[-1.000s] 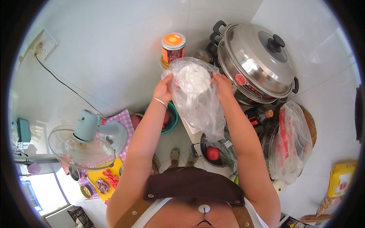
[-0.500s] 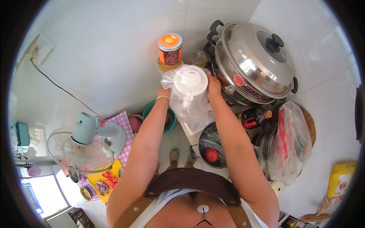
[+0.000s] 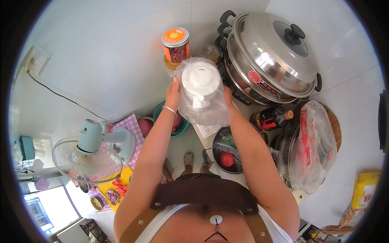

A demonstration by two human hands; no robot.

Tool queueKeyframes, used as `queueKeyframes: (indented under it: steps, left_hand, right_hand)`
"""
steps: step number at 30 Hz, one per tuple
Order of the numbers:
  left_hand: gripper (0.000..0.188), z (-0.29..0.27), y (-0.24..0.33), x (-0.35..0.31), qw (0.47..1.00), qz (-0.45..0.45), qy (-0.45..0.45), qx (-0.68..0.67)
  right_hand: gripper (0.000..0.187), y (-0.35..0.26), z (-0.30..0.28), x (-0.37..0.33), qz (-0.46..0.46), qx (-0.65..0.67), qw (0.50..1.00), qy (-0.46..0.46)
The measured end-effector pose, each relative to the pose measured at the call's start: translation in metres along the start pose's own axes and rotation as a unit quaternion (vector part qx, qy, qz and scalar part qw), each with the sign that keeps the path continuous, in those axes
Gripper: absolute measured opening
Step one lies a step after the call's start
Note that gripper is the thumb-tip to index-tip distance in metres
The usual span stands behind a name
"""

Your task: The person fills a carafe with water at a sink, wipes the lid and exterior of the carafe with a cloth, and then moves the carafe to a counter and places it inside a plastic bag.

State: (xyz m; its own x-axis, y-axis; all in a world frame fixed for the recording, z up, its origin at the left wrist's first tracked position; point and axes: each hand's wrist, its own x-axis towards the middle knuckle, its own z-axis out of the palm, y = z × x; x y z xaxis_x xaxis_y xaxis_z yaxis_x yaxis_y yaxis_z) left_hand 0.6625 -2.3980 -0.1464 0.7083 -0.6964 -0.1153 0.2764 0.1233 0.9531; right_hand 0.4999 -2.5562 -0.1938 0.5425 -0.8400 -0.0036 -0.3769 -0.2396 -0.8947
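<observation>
Between my two hands is a clear plastic bag point(image 3: 204, 113) wrapped loosely round a white, round, stepped object point(image 3: 201, 79) with a small slot near its top; its exact kind I cannot make out. My left hand point(image 3: 173, 95), with a pale bracelet at the wrist, presses against the bag's left side, fingers pointing up along it. On the other side my right hand point(image 3: 228, 97) holds the bag, most of its fingers hidden by the plastic. Just beyond stands an orange-lidded jar point(image 3: 176, 44) of small reddish pieces, on top of another jar.
A large steel steamer pot point(image 3: 269, 60) fills the back right. Nearer are a dark sauce bottle point(image 3: 272, 118), a pot with a red tomato point(image 3: 227, 159) and a plastic bag point(image 3: 312, 150). At left, a fan point(image 3: 90, 139) stands by a yellow cutting board point(image 3: 126, 175).
The bagged white object has come slightly up in the picture and turned. My left hand has shifted from gathering the bag's edge to lying along its side.
</observation>
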Motion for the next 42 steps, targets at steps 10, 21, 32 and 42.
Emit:
queueKeyframes:
  steps: [10, 21, 32, 42]
  left_hand:
    - [0.053, -0.01, -0.05, -0.013, 0.992, 0.023, 0.095, 0.085]
    - [0.11, 0.001, -0.133, -0.074, 0.844, 0.237, -0.056, 0.477]
    - [0.099, 0.033, -0.179, -0.06, 0.764, 0.186, 0.027, 0.618]
    - [0.073, -0.016, -0.136, -0.1, 0.842, 0.252, -0.053, 0.473]
  right_hand:
    - [0.028, 0.055, -0.023, 0.007, -0.039, -0.126, 0.988, -0.081]
    - [0.028, -0.035, -0.092, -0.096, 0.263, 0.311, 0.896, -0.179]
    - [0.03, -0.026, -0.095, -0.159, -0.071, -0.003, 0.981, 0.179]
    - [0.022, -0.05, -0.102, -0.443, 0.151, 0.012, 0.984, -0.095]
